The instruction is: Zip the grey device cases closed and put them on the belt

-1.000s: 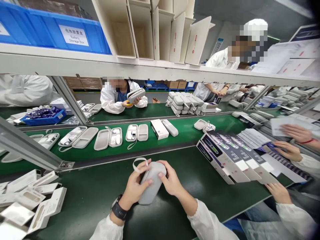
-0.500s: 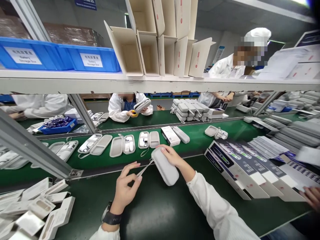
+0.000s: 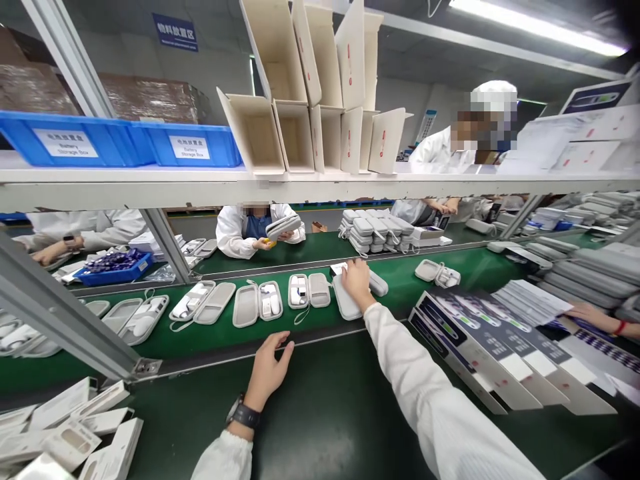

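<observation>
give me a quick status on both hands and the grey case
Right hand stretched out, resting on closed grey case on the green belt. Left hand open and empty at the near table edge. White box and open cases lie close alongside.

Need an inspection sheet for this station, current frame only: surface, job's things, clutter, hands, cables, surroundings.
Surface: green conveyor belt beyond a dark green bench mat.
Job's things: closed grey case lying on the belt, beside a row of open cases.
Clutter: white tray inserts at near left; printed boxes at right.
Hands: right hand stretched out over the belt, resting on the closed grey case; left hand open, flat at the mat's far edge, holding nothing.
Cables: nothing seen.
Surroundings: shelf overhead carrying blue bins and cream cartons; co-workers in white coats across the belt.
</observation>
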The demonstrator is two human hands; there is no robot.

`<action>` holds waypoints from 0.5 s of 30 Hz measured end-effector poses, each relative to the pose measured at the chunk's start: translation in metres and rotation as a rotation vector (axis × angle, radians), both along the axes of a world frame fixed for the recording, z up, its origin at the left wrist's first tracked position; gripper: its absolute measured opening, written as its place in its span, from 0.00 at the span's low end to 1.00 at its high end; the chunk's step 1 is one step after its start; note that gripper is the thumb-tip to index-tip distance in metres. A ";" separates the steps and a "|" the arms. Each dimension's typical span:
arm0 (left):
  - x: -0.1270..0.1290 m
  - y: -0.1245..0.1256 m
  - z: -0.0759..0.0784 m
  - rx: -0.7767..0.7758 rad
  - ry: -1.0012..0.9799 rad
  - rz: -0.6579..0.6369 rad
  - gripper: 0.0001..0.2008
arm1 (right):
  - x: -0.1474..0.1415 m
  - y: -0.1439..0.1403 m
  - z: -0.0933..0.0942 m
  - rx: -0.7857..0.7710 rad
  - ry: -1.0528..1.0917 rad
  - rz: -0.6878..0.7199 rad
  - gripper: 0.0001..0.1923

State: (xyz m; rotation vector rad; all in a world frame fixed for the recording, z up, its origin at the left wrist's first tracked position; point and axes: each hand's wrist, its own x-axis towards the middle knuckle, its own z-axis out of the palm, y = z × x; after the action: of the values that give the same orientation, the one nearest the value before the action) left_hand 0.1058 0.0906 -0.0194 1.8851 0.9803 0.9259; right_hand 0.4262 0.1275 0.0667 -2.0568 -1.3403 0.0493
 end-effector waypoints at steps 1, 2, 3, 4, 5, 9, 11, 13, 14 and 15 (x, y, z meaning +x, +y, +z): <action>0.011 0.011 0.001 -0.042 -0.027 0.000 0.22 | -0.012 -0.003 -0.003 0.015 -0.018 0.019 0.18; 0.024 0.023 0.002 -0.078 -0.040 0.003 0.23 | -0.025 -0.007 -0.008 0.014 -0.025 0.048 0.17; 0.038 0.036 0.002 -0.107 -0.037 0.012 0.23 | -0.037 -0.010 -0.016 -0.004 -0.023 0.078 0.17; 0.054 0.050 0.002 -0.129 -0.020 0.033 0.23 | -0.048 -0.013 -0.026 -0.041 -0.008 0.102 0.16; 0.070 0.065 0.002 -0.145 0.006 0.060 0.22 | -0.057 -0.014 -0.037 -0.088 0.014 0.095 0.17; 0.129 0.112 -0.002 -0.213 0.131 0.194 0.22 | -0.063 -0.006 -0.074 -0.204 0.098 -0.102 0.20; 0.152 0.127 -0.005 -0.262 0.194 0.246 0.23 | -0.056 0.003 -0.081 -0.205 0.135 -0.206 0.23; 0.171 0.139 -0.006 -0.323 0.244 0.286 0.26 | -0.047 0.014 -0.084 -0.185 0.177 -0.289 0.22; 0.179 0.144 -0.007 -0.351 0.260 0.298 0.27 | -0.043 0.020 -0.085 -0.169 0.201 -0.330 0.21; 0.186 0.147 -0.008 -0.371 0.267 0.305 0.27 | -0.039 0.026 -0.086 -0.150 0.226 -0.369 0.19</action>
State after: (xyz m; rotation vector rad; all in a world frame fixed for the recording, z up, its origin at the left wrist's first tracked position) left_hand 0.2915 0.2381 -0.0269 1.5916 1.5200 0.6111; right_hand 0.3870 0.1532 -0.0196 -2.3155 -0.8298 0.2179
